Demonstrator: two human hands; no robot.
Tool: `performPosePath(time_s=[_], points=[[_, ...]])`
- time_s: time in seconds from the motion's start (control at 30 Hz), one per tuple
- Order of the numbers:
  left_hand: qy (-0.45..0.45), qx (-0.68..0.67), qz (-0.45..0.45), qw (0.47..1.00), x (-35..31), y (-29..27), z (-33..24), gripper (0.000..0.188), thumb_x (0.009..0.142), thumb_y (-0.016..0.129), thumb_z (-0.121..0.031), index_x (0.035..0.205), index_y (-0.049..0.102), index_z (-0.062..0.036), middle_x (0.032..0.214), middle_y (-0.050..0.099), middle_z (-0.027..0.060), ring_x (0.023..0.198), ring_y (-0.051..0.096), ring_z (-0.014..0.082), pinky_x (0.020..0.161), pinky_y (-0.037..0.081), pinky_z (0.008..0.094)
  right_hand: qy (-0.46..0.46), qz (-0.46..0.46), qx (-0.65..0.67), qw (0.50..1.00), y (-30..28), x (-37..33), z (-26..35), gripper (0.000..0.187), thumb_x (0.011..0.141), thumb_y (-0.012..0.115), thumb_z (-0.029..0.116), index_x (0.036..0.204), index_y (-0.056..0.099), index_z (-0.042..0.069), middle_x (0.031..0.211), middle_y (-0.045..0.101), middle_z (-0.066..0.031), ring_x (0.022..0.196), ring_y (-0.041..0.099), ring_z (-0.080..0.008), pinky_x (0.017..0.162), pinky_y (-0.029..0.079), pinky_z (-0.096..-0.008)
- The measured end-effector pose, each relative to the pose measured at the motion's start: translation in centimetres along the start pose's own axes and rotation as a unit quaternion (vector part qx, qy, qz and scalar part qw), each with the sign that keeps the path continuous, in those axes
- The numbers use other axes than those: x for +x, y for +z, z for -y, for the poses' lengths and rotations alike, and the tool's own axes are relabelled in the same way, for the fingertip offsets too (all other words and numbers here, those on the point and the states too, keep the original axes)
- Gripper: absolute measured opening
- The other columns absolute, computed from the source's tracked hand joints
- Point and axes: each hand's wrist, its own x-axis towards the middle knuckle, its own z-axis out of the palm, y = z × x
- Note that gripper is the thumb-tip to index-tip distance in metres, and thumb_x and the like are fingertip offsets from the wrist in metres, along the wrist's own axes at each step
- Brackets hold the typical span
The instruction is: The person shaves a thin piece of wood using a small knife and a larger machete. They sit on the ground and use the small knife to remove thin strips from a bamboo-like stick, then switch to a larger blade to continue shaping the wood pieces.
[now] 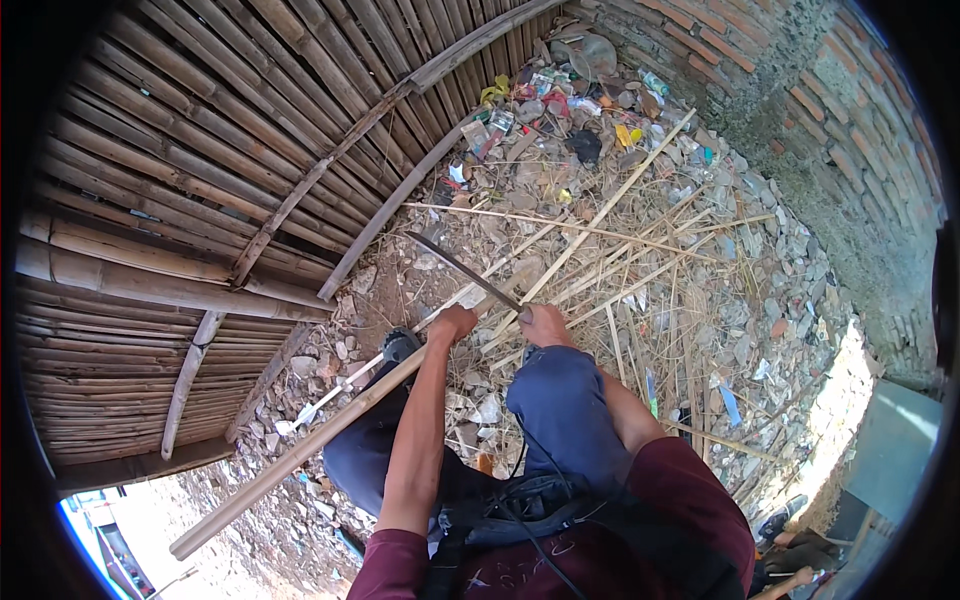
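Observation:
My left hand (455, 325) is closed around a long split bamboo piece (300, 452), which slants from the lower left up past my knees. In my right hand (545, 326), beside my raised right knee, is a machete (460, 265). Its dark, curved blade points up and left, crossing over the far part of the bamboo piece; I cannot tell whether they touch. My right fingers wrap the handle and hide most of it. A thin pale bamboo strip (350, 380) lies beyond my left hand, running near my shoe (401, 346).
Long bamboo strips (640, 173) lie crisscrossed ahead and right on rubble ground strewn with plastic litter (583, 147). A slatted bamboo wall (200, 120) stands left, a brick wall (840, 150) right. At lower right, another person's hand (800, 577) shows near a grey panel (897, 440).

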Motion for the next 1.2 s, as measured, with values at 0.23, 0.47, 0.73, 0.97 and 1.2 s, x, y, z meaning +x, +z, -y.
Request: performPosePath(time_s=[0.23,0.47,0.73,0.97,1.2], points=[[-0.039,-0.017,0.056,0.998,-0.9,-2.1,-2.9,0.060,0.099,0.045,-0.045,0.115,0.071,0.0059,0.120,0.069,0.0296,0.115,0.068,0.0410,0.097,0.053,0.0463,0.137,0.008,-0.056,0.989,-0.1,0.2,-7.6,0.028,0.085,0.067,0.024,0.107,0.075,0.009,0.100,0.071,-0.0275,0.098,0.069,-0.0452,0.087,0.054,-0.0519],[-0.008,0.016,0.014,1.000,0.4,0.2,-0.3,0.056,0.097,0.047,-0.041,0.118,0.071,0.0046,0.124,0.067,0.0295,0.118,0.066,0.0402,0.101,0.051,0.0457,0.011,0.019,-0.011,1.000,-0.4,0.6,-0.3,0.027,0.082,0.069,0.025,0.101,0.074,0.006,0.097,0.072,-0.0253,0.094,0.069,-0.0453,0.085,0.054,-0.0534],[0.007,0.041,-0.009,0.999,2.4,0.4,-1.0,0.059,0.103,0.041,-0.045,0.114,0.072,0.0033,0.118,0.069,0.0294,0.113,0.067,0.0442,0.099,0.051,0.0494,0.195,-0.011,-0.071,0.978,-0.1,1.7,-9.8,0.030,0.085,0.066,0.028,0.106,0.074,0.008,0.102,0.070,-0.0284,0.099,0.068,-0.0470,0.087,0.054,-0.0524],[-0.024,0.018,0.008,1.000,-0.1,-0.3,-1.9,0.058,0.101,0.043,-0.044,0.116,0.070,0.0045,0.121,0.067,0.0302,0.115,0.066,0.0453,0.101,0.051,0.0489,0.060,0.034,-0.028,0.997,-0.9,1.4,-4.4,0.029,0.085,0.063,0.025,0.103,0.072,0.004,0.103,0.070,-0.0299,0.098,0.067,-0.0476,0.088,0.054,-0.0528],[0.001,0.042,0.004,0.999,0.8,0.8,-1.9,0.058,0.102,0.042,-0.046,0.119,0.071,0.0017,0.129,0.064,0.0300,0.121,0.062,0.0449,0.105,0.049,0.0500,0.100,0.019,0.018,0.995,-0.3,-0.7,-9.8,0.028,0.087,0.061,0.025,0.098,0.073,0.002,0.097,0.070,-0.0301,0.096,0.068,-0.0487,0.086,0.054,-0.0542]])
